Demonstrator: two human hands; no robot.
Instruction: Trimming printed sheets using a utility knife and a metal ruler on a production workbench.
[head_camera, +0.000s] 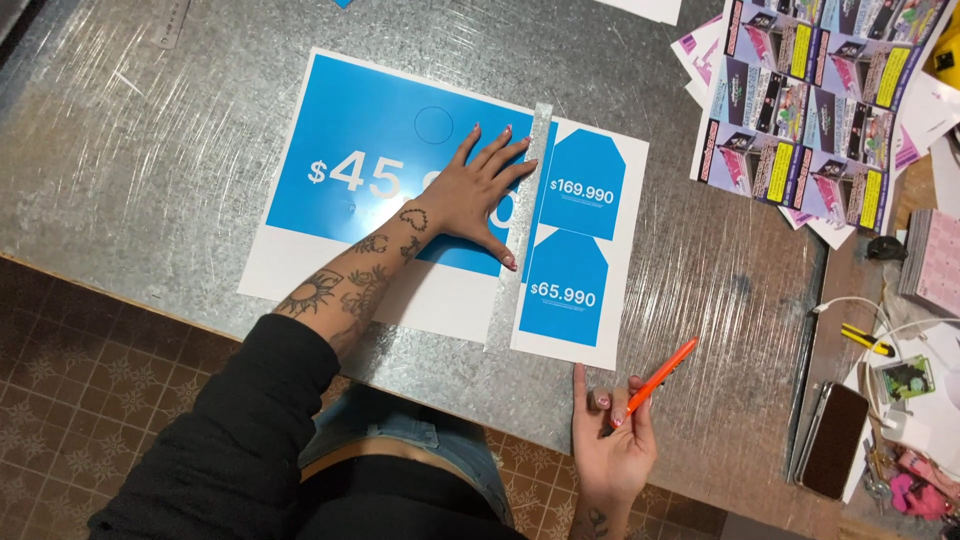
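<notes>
My left hand (468, 192) lies flat with fingers spread on a large blue and white printed sheet (345, 150), and its fingertips press a long metal ruler (522, 225) that runs down the sheet. To the right of the ruler a strip of the sheet (580, 245) shows two smaller blue tag shapes. My right hand (612, 425) hovers at the table's near edge, gripping an orange craft knife (655, 382) that points up and to the right, away from the paper.
The metal table (150, 150) ends in a near edge over a tiled floor. Colourful printed flyer sheets (800, 100) lie at the top right. A dark phone (832, 440), cables, a yellow tool (865, 340) and small items crowd the right side.
</notes>
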